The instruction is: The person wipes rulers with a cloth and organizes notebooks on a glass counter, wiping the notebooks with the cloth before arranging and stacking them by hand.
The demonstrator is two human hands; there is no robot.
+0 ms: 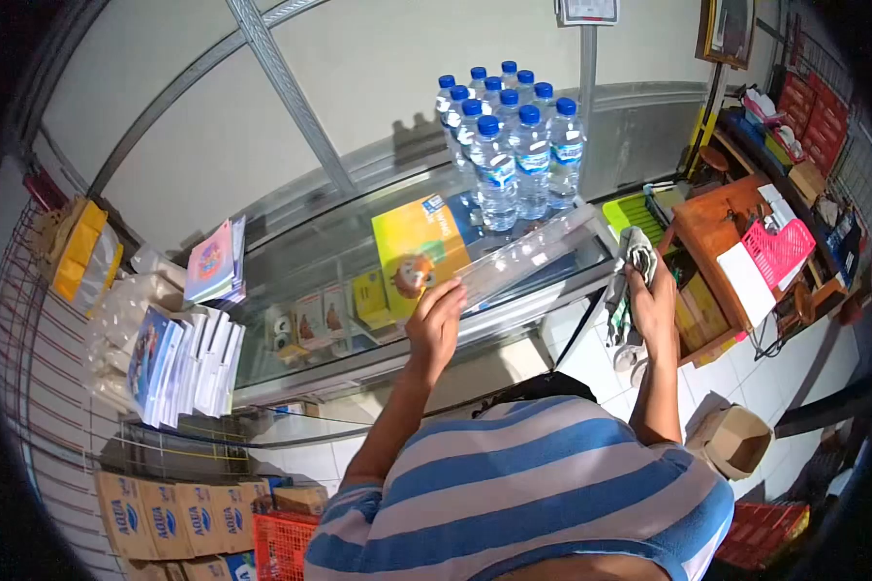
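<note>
Right now the left hand [436, 324] grips the near end of a long clear plastic piece [538, 257], above the front edge of the glass case [354, 362], while the right hand [655, 302] clutches a bunched cloth [636, 259] just off the case's right end. Beyond and between them stand twelve blue-capped bottles [531, 163] of clear liquid. Bare glass lies left of the one yellow book [417, 247] beyond the left hand, and one open cardboard box [731, 441] sits below the right.
</note>
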